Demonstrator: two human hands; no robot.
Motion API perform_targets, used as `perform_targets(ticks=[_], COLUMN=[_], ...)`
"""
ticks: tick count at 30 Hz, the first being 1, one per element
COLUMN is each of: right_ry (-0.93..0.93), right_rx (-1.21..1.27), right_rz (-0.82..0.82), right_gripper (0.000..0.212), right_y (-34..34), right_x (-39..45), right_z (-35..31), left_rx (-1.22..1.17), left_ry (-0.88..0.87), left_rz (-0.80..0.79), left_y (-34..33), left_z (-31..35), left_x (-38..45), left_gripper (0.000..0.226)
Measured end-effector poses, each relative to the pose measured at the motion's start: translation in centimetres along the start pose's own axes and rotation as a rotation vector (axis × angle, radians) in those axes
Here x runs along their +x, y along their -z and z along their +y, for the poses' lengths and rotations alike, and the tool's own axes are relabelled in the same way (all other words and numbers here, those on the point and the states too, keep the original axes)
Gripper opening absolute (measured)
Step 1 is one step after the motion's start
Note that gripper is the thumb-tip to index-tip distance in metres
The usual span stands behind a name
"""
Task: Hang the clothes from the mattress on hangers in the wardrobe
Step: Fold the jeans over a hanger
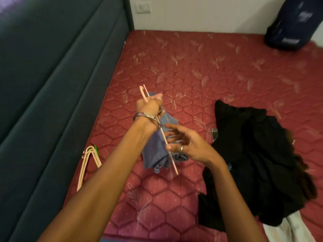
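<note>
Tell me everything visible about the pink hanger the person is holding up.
The pink hanger looks like thin pale plastic, seen nearly edge-on as a slim rod tilted from upper left to lower right, its hook at the top. It is held above the mattress. The left hand grips it just below the hook; the right hand touches it lower down with spread fingers. A blue garment hangs bunched against it.

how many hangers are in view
At least 4: one pink hanger held by the left hand, and a stack of two pink plus one green by the headboard. More may be hidden.
</note>
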State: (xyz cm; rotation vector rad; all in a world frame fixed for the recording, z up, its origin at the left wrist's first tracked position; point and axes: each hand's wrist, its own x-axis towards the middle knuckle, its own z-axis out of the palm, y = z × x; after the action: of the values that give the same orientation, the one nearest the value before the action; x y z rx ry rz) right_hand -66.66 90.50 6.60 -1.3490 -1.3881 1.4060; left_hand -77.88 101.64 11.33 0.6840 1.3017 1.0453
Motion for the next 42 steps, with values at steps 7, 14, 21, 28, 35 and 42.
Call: perform_targets(ticks=[7,14,21,28,35,42], right_ry=[0.296,0.681,1.009,1.18,1.491,1.618], right_rx=[-0.216,-0.585,-0.779,-0.366,-0.357,-0.257], right_rz=[0.362,0.33,0.039,-0.441,-0.868,-1.194], right_gripper=[0.028,0.019,0.027,0.011,0.03,0.018], right_y=[0.6,-0.1,-6.0,-20.2,-40.1,-56.4], right_x=[1.0,-0.3,-5.5,-14.3,-29.5,-48.0], right_z=[-6.9,-15.1,-22.1,-26.5,-28.4,-28.8], left_rx=[-0.011,0.246,1.202,0.726,0.734,0.733], left_ry=[-0.133,-0.457,-0.741,-0.875,-0.833,-0.712], left_rz=[-0.185,0.068,0.64,0.918,1.609,2.072], left_y=[-0.4,4.3,16.2,27.0,37.7,43.6], left_z=[7.1,12.1,12.5,8.0,1.9,-4.4], left_x=[-6.9,-16.8,-28.7,-45.4,-70.3,-95.6], left_gripper=[0.045,0.028,0.025,0.014,0.017,0.023])
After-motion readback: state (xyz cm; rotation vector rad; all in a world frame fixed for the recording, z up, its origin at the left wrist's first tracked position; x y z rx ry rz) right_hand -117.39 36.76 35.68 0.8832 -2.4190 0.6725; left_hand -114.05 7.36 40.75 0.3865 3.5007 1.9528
